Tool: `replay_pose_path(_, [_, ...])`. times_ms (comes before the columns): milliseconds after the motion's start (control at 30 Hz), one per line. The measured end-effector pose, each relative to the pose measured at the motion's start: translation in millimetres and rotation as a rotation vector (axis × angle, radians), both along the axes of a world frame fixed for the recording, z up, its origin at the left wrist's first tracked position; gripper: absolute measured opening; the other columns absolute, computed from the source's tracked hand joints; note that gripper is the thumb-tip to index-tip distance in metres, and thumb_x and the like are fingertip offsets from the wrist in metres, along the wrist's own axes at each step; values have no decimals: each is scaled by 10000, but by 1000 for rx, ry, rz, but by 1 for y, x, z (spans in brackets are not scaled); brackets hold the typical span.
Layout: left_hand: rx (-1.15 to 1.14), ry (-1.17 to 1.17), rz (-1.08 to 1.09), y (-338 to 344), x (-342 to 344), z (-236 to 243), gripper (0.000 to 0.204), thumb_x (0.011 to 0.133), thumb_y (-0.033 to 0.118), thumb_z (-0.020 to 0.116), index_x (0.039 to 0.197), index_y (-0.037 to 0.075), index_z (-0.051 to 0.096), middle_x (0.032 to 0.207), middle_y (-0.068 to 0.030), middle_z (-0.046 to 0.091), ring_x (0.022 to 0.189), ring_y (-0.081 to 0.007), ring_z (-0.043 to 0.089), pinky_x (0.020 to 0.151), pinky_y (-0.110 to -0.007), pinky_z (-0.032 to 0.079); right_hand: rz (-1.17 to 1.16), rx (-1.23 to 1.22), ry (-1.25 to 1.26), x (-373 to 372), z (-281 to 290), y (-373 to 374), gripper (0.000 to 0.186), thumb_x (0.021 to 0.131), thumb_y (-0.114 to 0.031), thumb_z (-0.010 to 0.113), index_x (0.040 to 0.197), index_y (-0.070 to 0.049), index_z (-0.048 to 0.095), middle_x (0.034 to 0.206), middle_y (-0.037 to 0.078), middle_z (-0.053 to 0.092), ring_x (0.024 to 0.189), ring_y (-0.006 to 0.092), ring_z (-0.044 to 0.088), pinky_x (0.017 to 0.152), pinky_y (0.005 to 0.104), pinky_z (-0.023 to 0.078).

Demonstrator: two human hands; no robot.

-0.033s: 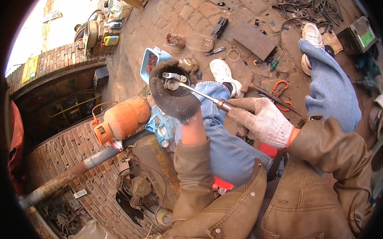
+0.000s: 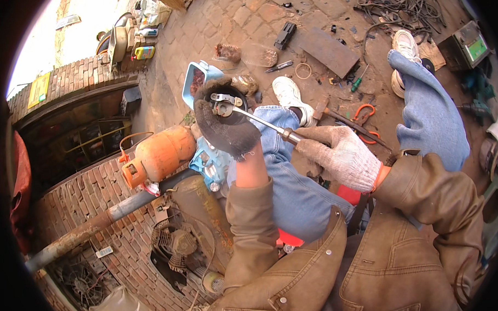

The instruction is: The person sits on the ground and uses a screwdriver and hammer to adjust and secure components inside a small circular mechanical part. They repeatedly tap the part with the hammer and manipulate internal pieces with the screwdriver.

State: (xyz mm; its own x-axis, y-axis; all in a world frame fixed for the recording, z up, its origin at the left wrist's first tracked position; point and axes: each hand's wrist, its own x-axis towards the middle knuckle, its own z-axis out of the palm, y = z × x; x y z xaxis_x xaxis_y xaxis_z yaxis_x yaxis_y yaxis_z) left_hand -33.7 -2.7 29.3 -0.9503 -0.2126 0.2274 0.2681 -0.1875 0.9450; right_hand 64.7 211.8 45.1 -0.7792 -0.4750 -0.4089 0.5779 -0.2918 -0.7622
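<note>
1. Round part [image 2: 241, 98], black with a silver metal piece [image 2: 224, 97] on it, is up off the ground, in the left hand [image 2: 226, 133]. That hand has a dark glove and curls around the part to grip it.
2. The right hand [image 2: 345, 156], in a pale glove, is closed on the handle of a tool with a long silver shaft [image 2: 267, 125]. It looks like a screwdriver. Both of the 2 hands are busy.
3. To do this well, I think the left hand should squeeze hard, so the part can't spin or wobble.
4. The shaft should line up with the spot it works on. A slow, steady push seems best. If the tip slips, it could poke the left hand, so those fingers should be out of its way.
5. The tip is hard to see. I can't tell if it sits in a screw or just touches the metal.
6. The left glove hides the side of the round part. The right glove hides most of the tool's handle.
7. Just past the left hand is a blue bucket [image 2: 186, 85]. The glove covers some of it, and the reddish stuff inside is hard to name.
8. Farther right, dark machines [image 2: 464, 46] get cut off by the picture's black edge.
</note>
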Motion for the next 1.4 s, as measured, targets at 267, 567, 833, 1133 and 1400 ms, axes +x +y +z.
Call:
replay_pose_path(267, [-370, -121, 113, -14, -21, 2, 291, 972, 192, 478, 1119, -22, 609, 1080, -143, 645, 973, -252, 661, 837, -346, 571, 56, 81, 241, -15, -1, 24, 329, 961, -267, 544, 1088, 15, 656, 777, 105, 640, 683, 214, 598, 598, 333, 459])
replay_pose_path(567, [-24, -304, -91, -9, -19, 8, 289, 967, 218, 477, 1078, -5, 623, 984, -159, 686, 884, -253, 686, 752, -345, 581, 90, 134, 265, -23, 8, 34, 281, 948, -240, 537, 979, 19, 640, 704, 82, 610, 578, 145, 565, 520, 304, 451])
replay_pose_path(833, [-102, -320, -89, -8, -16, 6, 287, 989, 190, 454, 1114, -17, 607, 1028, -147, 670, 930, -240, 676, 798, -348, 575, 229, 88, 112, -23, 8, 37, 232, 946, -198, 530, 1002, 1, 634, 741, 53, 579, 557, 97, 531, 472, 250, 416])
replay_pose_path(1133, [-139, -261, -79, -35, -21, -8, 273, 973, 147, 476, 1161, -7, 601, 1150, -122, 636, 1043, -226, 640, 888, -358, 556, 157, -37, -156, -21, 13, 34, 395, 959, -379, 574, 939, 3, 676, 668, 25, 595, 513, 69, 513, 460, 253, 406])
replay_pose_path(1400, [452, -400, -207, 2, -18, 8, 368, 869, 343, 521, 987, 16, 642, 899, -168, 688, 765, -304, 669, 571, -394, 548, 53, 97, 318, -9, -1, 6, 298, 968, -249, 546, 1087, -4, 666, 896, 156, 672, 766, 258, 638, 674, 362, 506])
